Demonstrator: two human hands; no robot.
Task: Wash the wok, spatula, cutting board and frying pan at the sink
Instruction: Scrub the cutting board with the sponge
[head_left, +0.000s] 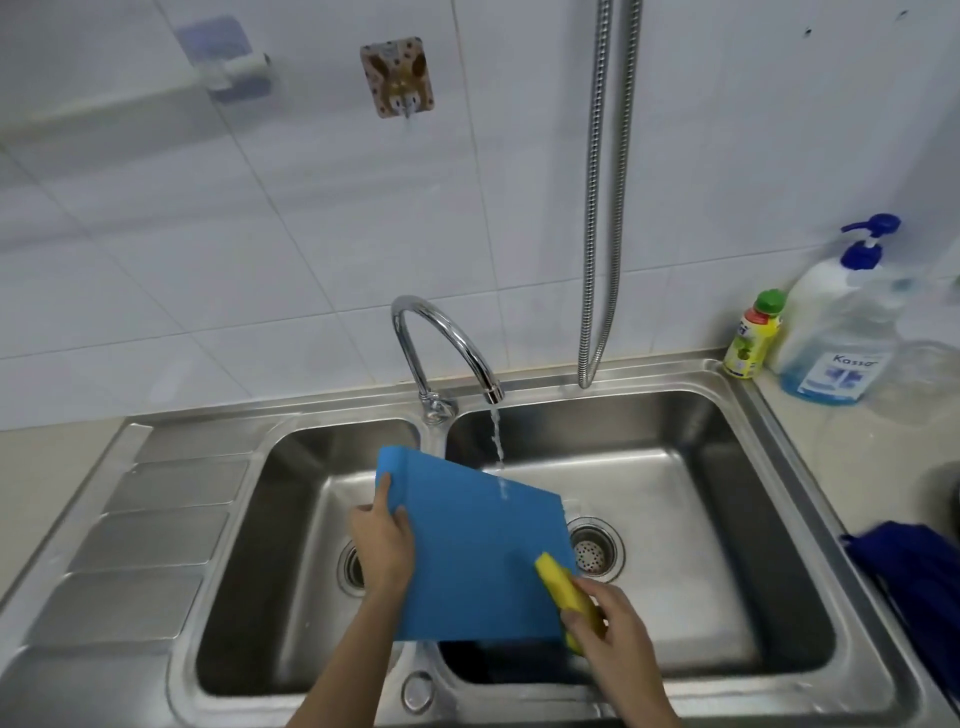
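A blue cutting board (475, 545) is held tilted over the divider of a steel double sink (727, 415). My left hand (383, 548) grips its left edge, thumb on top. My right hand (610, 623) holds a yellow sponge (563, 584) pressed against the board's lower right corner. Water runs from the curved tap (447, 338) onto the board's far edge. Something dark lies in the right basin under the board, mostly hidden. Wok, spatula and frying pan are not clearly in view.
A drainboard (145, 545) lies left of the basins. On the counter at right stand a small yellow bottle (753, 338), a blue pump soap bottle (841, 332), and a dark blue cloth (914, 577). A metal hose (597, 208) hangs down the tiled wall.
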